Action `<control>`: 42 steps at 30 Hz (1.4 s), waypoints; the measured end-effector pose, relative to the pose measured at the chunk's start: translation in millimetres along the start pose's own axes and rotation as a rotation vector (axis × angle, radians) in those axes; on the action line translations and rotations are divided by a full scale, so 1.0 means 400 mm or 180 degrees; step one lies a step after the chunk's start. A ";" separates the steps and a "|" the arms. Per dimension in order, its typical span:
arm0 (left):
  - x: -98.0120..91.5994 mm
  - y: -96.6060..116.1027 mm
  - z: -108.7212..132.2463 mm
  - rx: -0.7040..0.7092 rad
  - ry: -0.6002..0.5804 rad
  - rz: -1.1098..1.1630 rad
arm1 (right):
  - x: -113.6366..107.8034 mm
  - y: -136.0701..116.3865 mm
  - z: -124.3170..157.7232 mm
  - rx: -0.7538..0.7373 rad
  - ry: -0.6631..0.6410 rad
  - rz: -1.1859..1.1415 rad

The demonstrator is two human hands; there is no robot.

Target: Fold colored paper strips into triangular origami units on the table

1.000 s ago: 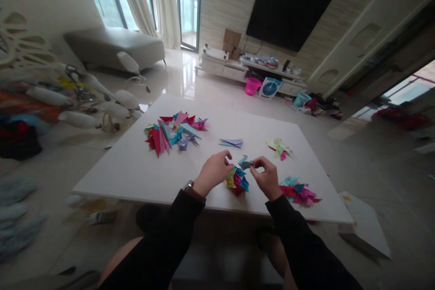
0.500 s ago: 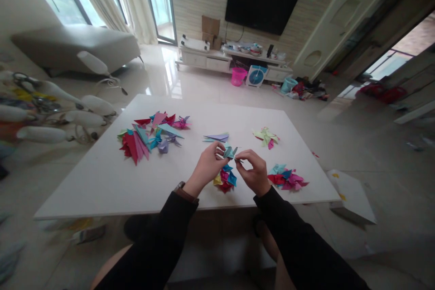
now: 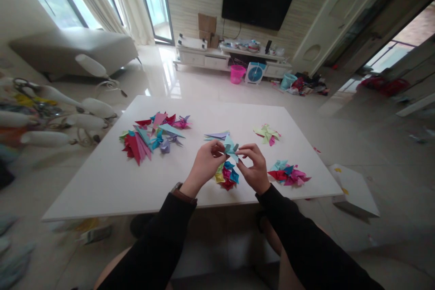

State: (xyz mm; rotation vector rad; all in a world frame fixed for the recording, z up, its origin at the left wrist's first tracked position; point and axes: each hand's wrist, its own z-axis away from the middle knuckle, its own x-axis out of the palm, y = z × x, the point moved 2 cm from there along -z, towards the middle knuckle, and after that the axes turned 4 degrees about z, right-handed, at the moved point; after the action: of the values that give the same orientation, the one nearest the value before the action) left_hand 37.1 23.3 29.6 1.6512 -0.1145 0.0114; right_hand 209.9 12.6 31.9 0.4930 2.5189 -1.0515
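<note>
My left hand [image 3: 205,163] and my right hand [image 3: 253,170] both pinch a small teal folded paper piece [image 3: 231,146] just above the white table [image 3: 102,181]. Under my hands lies a multicoloured folded paper cluster [image 3: 227,176]. A flat lilac and teal folded paper [image 3: 216,136] lies just beyond my fingers. A watch shows on my left wrist; both arms wear black sleeves.
A large pile of coloured folded papers [image 3: 149,138] lies at the table's left. A green and pink piece [image 3: 267,134] and a red, pink and teal pile [image 3: 288,175] lie to the right. A white ornate chair back [image 3: 50,113] stands left of the table. A white box [image 3: 353,190] sits on the floor at right.
My left hand has joined the right on the teal piece, and both hands have lifted it slightly. The camera view has shifted, so the table sits lower left in view.
</note>
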 end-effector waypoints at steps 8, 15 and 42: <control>-0.002 0.007 0.001 -0.0002 0.0043 0.0091 | 0.004 -0.003 0.007 0.0034 0.0021 -0.0009; -0.003 0.004 0.004 0.0047 0.0039 -0.0056 | 0.002 -0.002 0.010 0.0103 -0.0023 0.0007; 0.005 0.009 0.007 -0.0033 0.0094 -0.0284 | -0.002 0.009 0.009 0.0324 0.0103 -0.0211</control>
State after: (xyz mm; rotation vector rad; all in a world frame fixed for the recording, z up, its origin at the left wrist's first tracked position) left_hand 38.7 20.0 33.0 1.6439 -0.0182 -0.0328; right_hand 213.0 12.5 27.8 0.4611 2.5352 -1.2103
